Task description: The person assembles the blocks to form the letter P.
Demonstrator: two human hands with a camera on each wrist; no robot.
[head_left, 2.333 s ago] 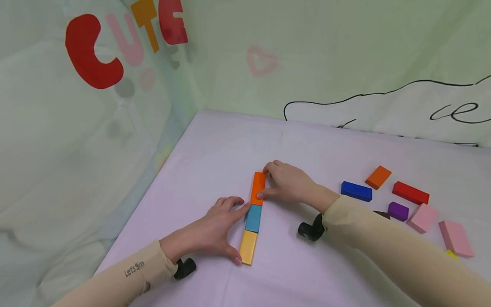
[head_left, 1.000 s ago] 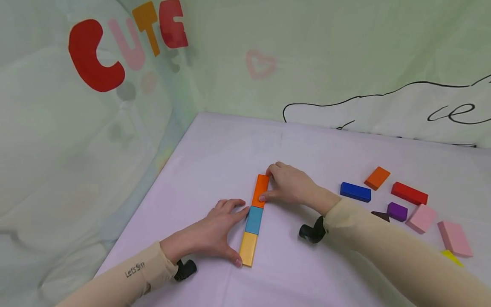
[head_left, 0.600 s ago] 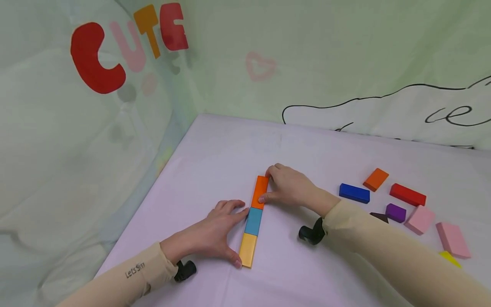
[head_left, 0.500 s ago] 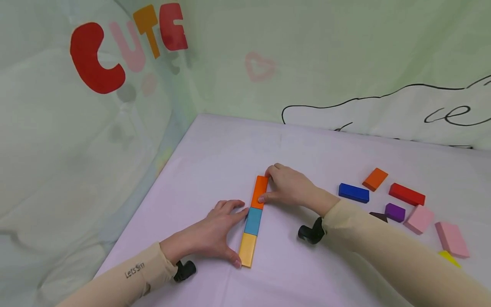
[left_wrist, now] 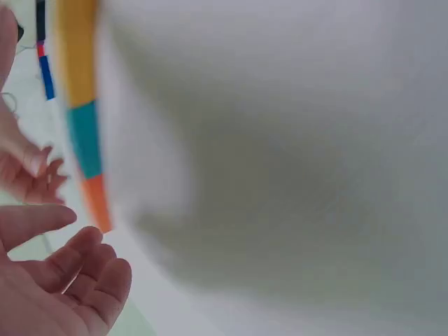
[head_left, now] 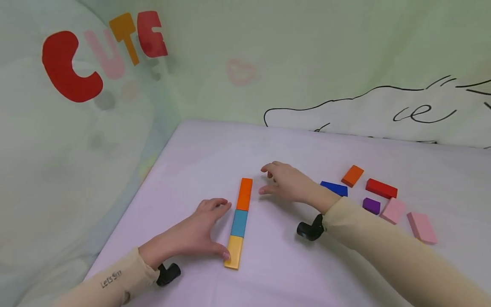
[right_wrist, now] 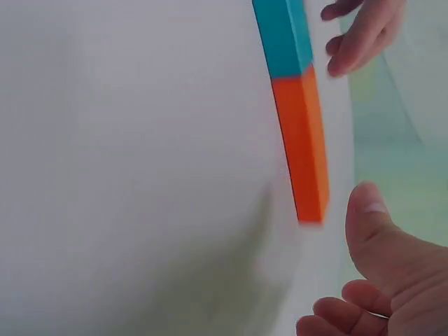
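Three blocks lie end to end in a straight row on the table: an orange block (head_left: pixel 244 194) at the far end, a teal block (head_left: pixel 239 223) in the middle and a yellow block (head_left: pixel 235 252) nearest. My left hand (head_left: pixel 195 228) is spread on the left of the row, its thumb tip overlapping the yellow block's edge in the head view. To the right of the orange block my right hand (head_left: pixel 287 183) hovers, fingers relaxed and apart from it. In the right wrist view a gap shows between its thumb and the orange block (right_wrist: pixel 302 147). Neither hand holds anything.
On the right of the white-covered table (head_left: pixel 299 268) are a blue block (head_left: pixel 334 188), a second orange block (head_left: pixel 352 175), a red block (head_left: pixel 381 188), a purple block (head_left: pixel 371 206) and two pink blocks (head_left: pixel 393 210). Behind stands a printed cloth backdrop (head_left: pixel 307 51).
My right hand has let go of the orange block and moved off to its right. The left hand's fingers have come away from the teal block. The head view has turned to the right.
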